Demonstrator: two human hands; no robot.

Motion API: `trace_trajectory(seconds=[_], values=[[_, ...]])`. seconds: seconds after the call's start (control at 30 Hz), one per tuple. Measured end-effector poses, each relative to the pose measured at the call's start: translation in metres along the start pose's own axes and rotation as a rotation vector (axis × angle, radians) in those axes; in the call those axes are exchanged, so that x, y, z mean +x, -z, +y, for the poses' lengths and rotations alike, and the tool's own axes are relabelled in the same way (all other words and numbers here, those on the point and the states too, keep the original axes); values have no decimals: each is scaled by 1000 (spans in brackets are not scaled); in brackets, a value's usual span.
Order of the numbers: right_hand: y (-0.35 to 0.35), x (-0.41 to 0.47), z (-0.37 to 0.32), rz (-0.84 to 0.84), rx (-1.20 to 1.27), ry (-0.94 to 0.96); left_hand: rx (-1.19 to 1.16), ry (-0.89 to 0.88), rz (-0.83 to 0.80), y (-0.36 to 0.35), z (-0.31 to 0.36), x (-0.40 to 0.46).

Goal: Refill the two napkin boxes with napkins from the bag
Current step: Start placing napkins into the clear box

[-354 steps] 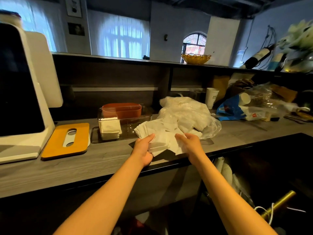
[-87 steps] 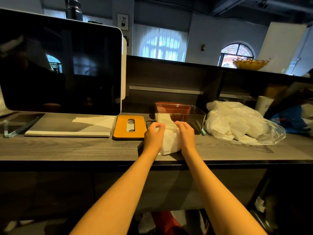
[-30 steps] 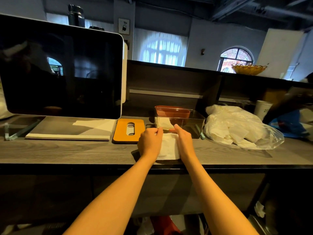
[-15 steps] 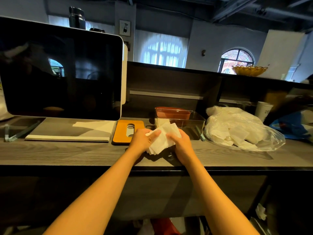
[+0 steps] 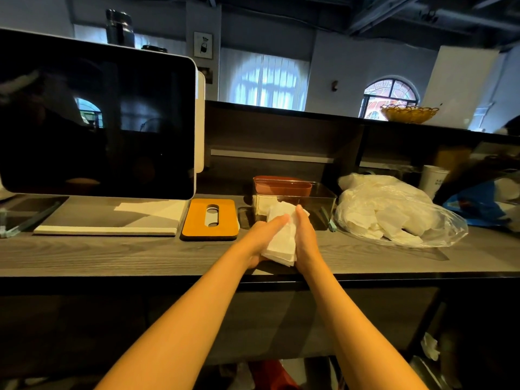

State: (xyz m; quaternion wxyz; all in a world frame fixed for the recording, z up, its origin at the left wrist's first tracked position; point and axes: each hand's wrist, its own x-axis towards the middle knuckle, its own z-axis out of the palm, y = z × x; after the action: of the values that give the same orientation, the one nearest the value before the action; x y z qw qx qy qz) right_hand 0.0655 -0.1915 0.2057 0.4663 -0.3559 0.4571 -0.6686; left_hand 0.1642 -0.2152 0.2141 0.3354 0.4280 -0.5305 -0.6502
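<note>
Napkins (image 5: 281, 239): stack sat squeezed between left hand (image 5: 263, 235) and right hand (image 5: 305, 237), fingers pressed flat on its sides, above desk (image 5: 112, 254) just before clear napkin box (image 5: 323, 198). Squaring step; next, lower it in straight.

Both hands (image 5: 284, 235) press a napkin stack (image 5: 281, 243), seemingly above the counter (image 5: 112, 254).

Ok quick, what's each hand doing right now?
Left hand: closed on the napkin stack.
Right hand: closed on the same napkin stack.
</note>
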Motion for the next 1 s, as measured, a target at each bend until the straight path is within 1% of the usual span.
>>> trace_trajectory(seconds=[0.07,0.17,0.23,0.3,0.4,0.5,0.57,0.63,0.7,0.77,0.87,0.93,1.0], values=[[-1,-2,1,-41,-11,21,-6,-19,94,0,-4,8],[-1,-3,0,-39,10,49,-216,-120,254,7,-9,12],[-2,-3,0,-68,-75,72,-342,-167,334,11,-12,15],[-5,-6,2,-174,-225,103,-391,-177,357,13,-15,16],[-7,-9,7,-295,-447,166,-341,-190,352,12,-17,14],[-6,-8,9,-319,-485,165,-417,-175,316,17,-16,12],[-4,-7,8,-308,-503,149,-490,-171,286,25,-14,11],[-2,-4,8,-291,-500,165,-496,-210,250,35,-14,9],[1,-1,9,-214,-424,189,-453,-272,231,46,-14,7],[4,3,12,-103,-306,197,-413,-302,224,52,-15,6],[7,6,14,15,-253,214,-267,-316,221,50,-19,7],[7,6,13,58,-238,212,-136,-356,252,45,-20,7],[7,8,14,81,-230,193,-75,-404,261,42,-20,6]])
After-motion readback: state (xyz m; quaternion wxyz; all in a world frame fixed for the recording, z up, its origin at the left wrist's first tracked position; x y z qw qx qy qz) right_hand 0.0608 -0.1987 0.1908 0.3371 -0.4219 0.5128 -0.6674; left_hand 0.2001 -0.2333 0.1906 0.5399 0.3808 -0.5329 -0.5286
